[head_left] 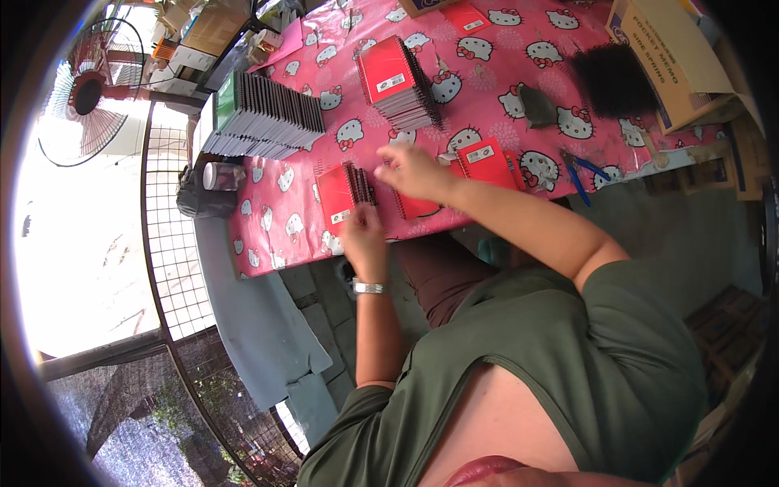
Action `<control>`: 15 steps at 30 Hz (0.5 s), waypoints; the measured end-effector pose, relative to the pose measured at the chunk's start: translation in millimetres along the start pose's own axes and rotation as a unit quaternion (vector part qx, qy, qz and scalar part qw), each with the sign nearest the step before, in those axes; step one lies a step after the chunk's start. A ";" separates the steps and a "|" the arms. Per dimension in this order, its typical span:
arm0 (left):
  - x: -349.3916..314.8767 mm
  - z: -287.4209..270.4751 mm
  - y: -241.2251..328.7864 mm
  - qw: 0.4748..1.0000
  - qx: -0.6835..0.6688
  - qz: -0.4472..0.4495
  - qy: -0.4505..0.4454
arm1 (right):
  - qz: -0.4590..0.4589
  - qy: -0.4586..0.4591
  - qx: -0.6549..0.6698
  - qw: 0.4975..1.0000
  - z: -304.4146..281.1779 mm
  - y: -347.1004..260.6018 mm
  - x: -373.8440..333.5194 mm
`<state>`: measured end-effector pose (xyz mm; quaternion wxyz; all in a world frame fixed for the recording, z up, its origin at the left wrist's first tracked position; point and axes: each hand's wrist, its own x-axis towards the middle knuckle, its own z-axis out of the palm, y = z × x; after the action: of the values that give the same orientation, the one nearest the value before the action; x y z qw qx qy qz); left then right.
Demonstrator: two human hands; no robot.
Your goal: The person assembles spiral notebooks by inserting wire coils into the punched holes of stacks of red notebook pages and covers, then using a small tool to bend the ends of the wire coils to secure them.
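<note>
Near the table's front edge lies a small pile of red spiral notebooks (333,195), with dark coils along its right side. My left hand (363,235), wearing a silver watch, has its fingers closed on the pile's lower right corner by the coils. Just right of the coils is my right hand (415,174), raised with thumb and fingers pinched together. Whatever is between those fingertips is too small to make out. Beneath my right wrist another red notebook (415,204) is partly covered. More red notebooks (487,162) lie to the right of that wrist.
A tall stack of red notebooks (398,77) stands farther back, and a green-covered stack (264,114) at left. Blue-handled pliers (581,174), a dark bristly heap (614,79) and a cardboard box (677,69) are at right. A fan (88,93) stands far left.
</note>
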<state>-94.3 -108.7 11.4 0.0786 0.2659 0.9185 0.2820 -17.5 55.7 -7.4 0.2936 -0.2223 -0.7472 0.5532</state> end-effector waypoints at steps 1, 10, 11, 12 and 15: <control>16.9 -27.1 21.4 0.990 -0.024 -0.135 -0.010 | 0.078 -0.073 0.041 0.993 18.5 1.0 2.3; 125.9 -18.8 -92.3 0.932 -0.225 -0.201 -0.201 | 0.379 -0.143 0.239 0.883 109.2 5.7 3.2; 120.7 -26.1 -87.7 0.930 -0.212 -0.220 -0.203 | 0.387 -0.146 0.228 0.882 113.1 2.1 1.9; 115.5 -30.9 -85.2 0.928 -0.200 -0.239 -0.205 | 0.394 -0.149 0.217 0.881 115.8 -1.2 1.8; 110.9 -41.3 -87.9 0.802 -0.457 -0.293 -0.248 | 0.404 -0.195 0.260 0.855 116.5 -3.1 1.8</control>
<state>-239.3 -130.7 -3.0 0.4950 -0.0216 0.6665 0.5570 -98.6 -25.1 -29.2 -0.0601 -0.3077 -0.4629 0.8291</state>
